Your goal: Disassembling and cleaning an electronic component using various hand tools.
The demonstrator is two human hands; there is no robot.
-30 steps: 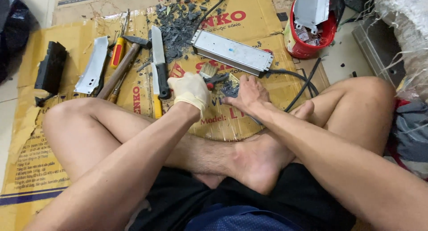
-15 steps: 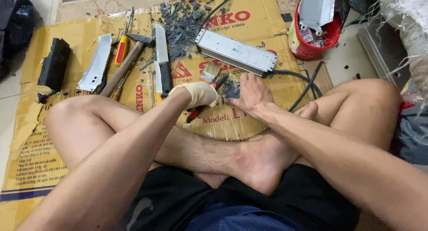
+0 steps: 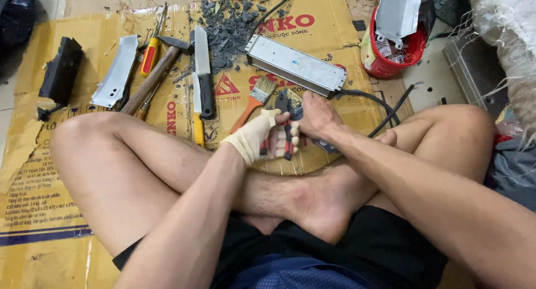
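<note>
1. The gloved left hand (image 3: 258, 139) clenched the red-and-black-handled metal pliers (image 3: 286, 127).
2. The bare right hand (image 3: 314, 117) grasped them too.
3. They stood near the flattened yellow cardboard sheet's (image 3: 50, 183) middle, long axis pointing towards its far edge.

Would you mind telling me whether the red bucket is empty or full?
Full: the red bucket holds a grey metal sheet sticking out above its rim, plus smaller scraps.

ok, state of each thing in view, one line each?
left hand: gloved, gripping the pliers' handles
right hand: bare, on the pliers' head
pliers: held off the cardboard
metal box: lying flat, cable attached
paintbrush: lying loose
knife: lying flat, blade bare
hammer: lying flat
red bucket: upright, holding scrap
</note>
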